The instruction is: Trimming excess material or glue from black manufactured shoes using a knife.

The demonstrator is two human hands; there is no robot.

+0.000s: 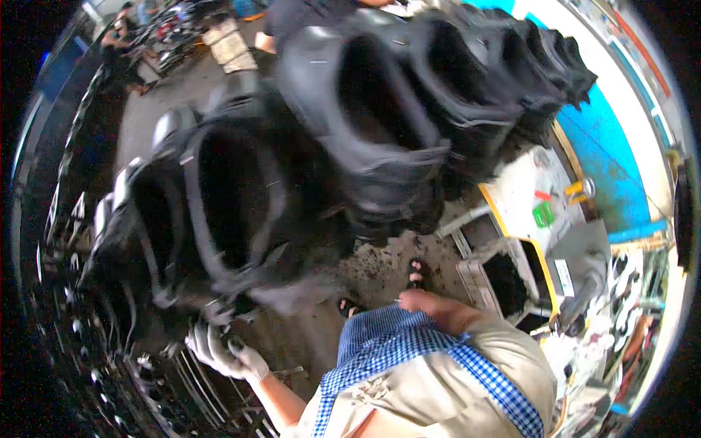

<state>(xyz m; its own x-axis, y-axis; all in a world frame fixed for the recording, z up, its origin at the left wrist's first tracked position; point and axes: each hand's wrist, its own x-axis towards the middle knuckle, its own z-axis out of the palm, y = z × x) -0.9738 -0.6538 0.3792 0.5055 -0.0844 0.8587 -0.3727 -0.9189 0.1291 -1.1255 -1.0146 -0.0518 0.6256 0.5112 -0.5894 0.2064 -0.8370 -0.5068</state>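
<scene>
Floor (380, 274) shows betw. the two rows, prob. as standing room. R row of black shoes (310, 77) has openings turned to wearer, likely so insides are reachable; blurry, support unclear. L row of black shoes (193, 219) is set much the same way. Then desk (515, 191), yellow-edged, off to R, prob. for handy access. Checked apron (383, 332) is worn in front, presumably vs. dirt. L hand (226, 356), gloved (maybe vs. grime), is just below nearest L-row shoe; fingers curled, can't tell if gripping. R hand (418, 301), bare, is by apron; fingers bent, hold unclear. Smallest: green item (543, 214) on desk, maybe parked for reach.
</scene>
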